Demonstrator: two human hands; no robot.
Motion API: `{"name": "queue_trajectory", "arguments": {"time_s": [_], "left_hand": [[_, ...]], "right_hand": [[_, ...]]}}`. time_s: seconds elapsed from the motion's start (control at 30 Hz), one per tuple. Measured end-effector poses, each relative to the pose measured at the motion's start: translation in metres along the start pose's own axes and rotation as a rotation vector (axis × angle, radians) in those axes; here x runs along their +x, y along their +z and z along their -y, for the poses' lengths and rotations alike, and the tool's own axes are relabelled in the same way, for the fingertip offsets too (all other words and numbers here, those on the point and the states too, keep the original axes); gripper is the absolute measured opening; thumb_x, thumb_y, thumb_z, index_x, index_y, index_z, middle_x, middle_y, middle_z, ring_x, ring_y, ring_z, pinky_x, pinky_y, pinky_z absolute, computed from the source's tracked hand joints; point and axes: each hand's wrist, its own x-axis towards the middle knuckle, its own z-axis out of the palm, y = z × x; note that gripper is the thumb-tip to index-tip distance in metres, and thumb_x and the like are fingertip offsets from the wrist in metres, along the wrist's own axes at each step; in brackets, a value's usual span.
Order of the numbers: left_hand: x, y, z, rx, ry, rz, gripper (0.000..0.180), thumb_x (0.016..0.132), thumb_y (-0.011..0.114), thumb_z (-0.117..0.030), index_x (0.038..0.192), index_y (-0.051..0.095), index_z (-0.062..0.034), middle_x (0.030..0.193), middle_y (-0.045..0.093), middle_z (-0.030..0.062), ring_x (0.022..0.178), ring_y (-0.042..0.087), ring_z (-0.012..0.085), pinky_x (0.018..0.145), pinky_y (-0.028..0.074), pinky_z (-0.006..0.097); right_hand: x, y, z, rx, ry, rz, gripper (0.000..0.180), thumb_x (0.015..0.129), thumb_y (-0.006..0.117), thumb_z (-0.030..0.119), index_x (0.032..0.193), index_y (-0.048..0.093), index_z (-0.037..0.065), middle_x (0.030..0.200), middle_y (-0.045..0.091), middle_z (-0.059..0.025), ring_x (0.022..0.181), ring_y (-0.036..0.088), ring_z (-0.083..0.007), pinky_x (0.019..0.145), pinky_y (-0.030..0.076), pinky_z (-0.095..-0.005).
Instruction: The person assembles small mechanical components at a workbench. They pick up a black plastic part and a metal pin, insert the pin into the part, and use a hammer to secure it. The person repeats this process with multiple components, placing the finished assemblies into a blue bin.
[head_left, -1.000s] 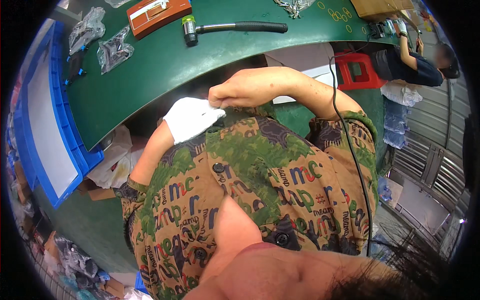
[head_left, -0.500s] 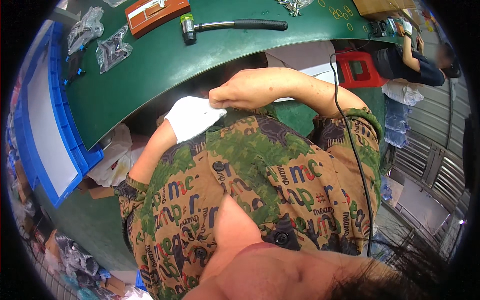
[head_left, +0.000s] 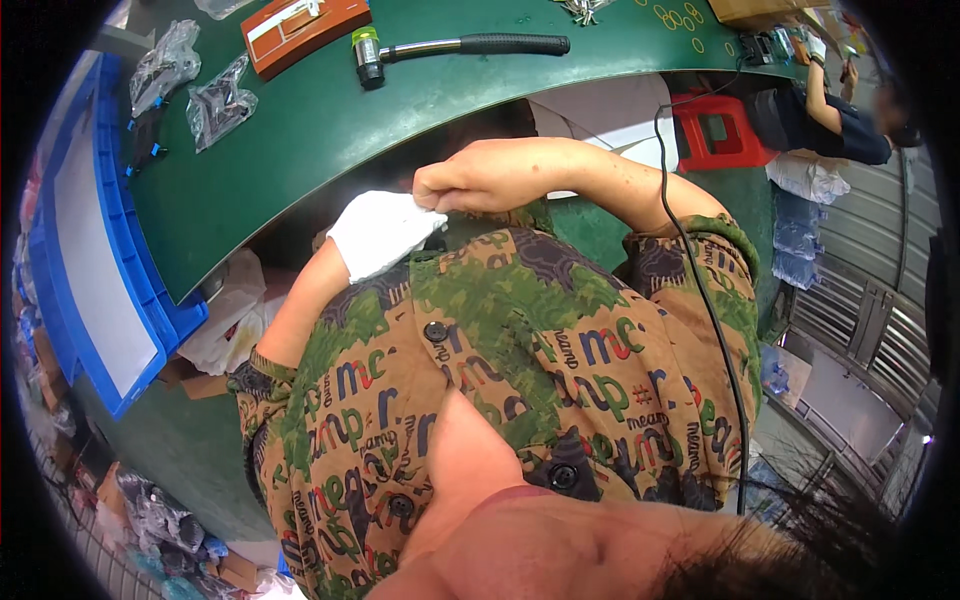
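In front of my belly, at the table's near edge, my two hands meet. My left hand (head_left: pixel 378 236) wears a white glove, and its fingers are bent and pressed together. A small dark piece (head_left: pixel 436 240) shows at its fingertips; its kind is too hidden to tell. My bare right hand (head_left: pixel 458 184) is closed in a pinch against the gloved fingers from the right. What lies between its fingertips is hidden.
On the green table (head_left: pixel 300 125) lie a rubber mallet (head_left: pixel 480 46), an orange-brown box (head_left: pixel 305 35), bagged dark parts (head_left: pixel 220 103), yellow rings (head_left: pixel 680 18) and metal pieces (head_left: pixel 584 8). A blue tray (head_left: pixel 125 230) stands left, a red stool (head_left: pixel 725 130) right. A black cable (head_left: pixel 690 245) crosses my right arm. A co-worker (head_left: pixel 835 120) sits far right.
The gloved fingers of my left hand have curled in, and a small dark piece now shows below them. My right hand stays pinched beside them, shifted slightly left.
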Motion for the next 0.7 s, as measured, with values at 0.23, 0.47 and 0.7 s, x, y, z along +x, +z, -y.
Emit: {"name": "queue_trajectory", "arguments": {"time_s": [0.23,0.47,0.7], "left_hand": [[-0.001,0.002,0.001,-0.147,-0.064,-0.005,0.033,0.101,0.058,-0.037,0.095,0.073,-0.0078,0.082,0.071,0.0123,0.073,0.065,0.0306,0.068,0.051,0.039],[0.001,-0.002,-0.003,-0.110,0.000,-0.065,0.033,0.101,0.060,-0.036,0.095,0.072,-0.0060,0.079,0.070,0.0094,0.070,0.063,0.0254,0.069,0.051,0.038],[-0.003,-0.006,-0.013,-0.048,-0.002,-0.163,0.031,0.101,0.059,-0.035,0.097,0.072,-0.0071,0.083,0.070,0.0143,0.076,0.066,0.0342,0.071,0.052,0.041]], "right_hand": [[0.004,-0.006,-0.005,0.010,-0.047,0.048,0.014,0.104,0.056,0.019,0.111,0.056,0.007,0.090,0.065,-0.0095,0.082,0.062,-0.0268,0.076,0.049,-0.0403],[-0.006,-0.003,-0.007,0.074,-0.038,-0.079,0.017,0.102,0.058,0.018,0.113,0.059,0.006,0.090,0.066,-0.0090,0.082,0.063,-0.0249,0.076,0.050,-0.0379],[-0.003,-0.001,-0.012,0.063,-0.066,-0.171,0.015,0.098,0.058,0.014,0.111,0.060,0.006,0.091,0.068,-0.0120,0.085,0.066,-0.0319,0.077,0.052,-0.0407]]}}
